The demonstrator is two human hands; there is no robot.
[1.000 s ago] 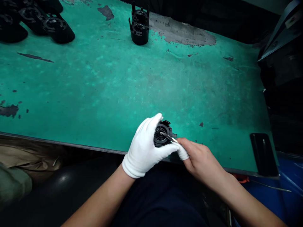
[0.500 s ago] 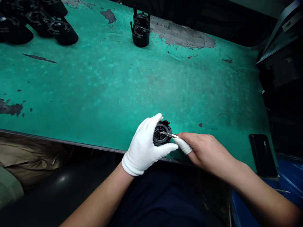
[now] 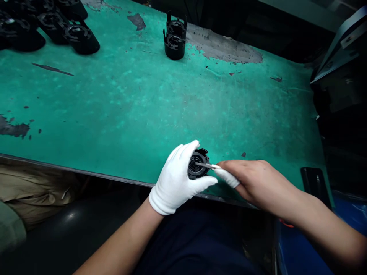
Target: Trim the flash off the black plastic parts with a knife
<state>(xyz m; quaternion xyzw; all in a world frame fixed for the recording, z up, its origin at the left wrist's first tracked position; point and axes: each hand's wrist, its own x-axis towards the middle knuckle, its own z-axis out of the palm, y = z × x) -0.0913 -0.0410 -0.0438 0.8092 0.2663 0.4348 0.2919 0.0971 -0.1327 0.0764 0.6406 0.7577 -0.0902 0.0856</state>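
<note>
In a white glove, my left hand (image 3: 176, 179) wraps round a round black plastic part (image 3: 197, 157) at the table's front edge. The part's open end, with concentric rings inside, faces up towards me. My right hand (image 3: 249, 177) is bare but for a white cover on the thumb. It is closed on a knife (image 3: 207, 165) with a slim metal blade; the handle is hidden in the fist. The blade's tip reaches over the middle of the rings; whether it touches them I cannot tell.
Another black plastic part (image 3: 174, 47) stands upright at the back of the green table (image 3: 129, 103). Several more black parts (image 3: 82, 38) are grouped at the far left. A black phone-like slab (image 3: 314, 183) lies at the right edge, above a blue container (image 3: 304, 244).
The knife and my right hand have shifted slightly right, and the blade lies at a flatter angle over the rings. My left hand keeps its hold. The whole view has shifted a little.
</note>
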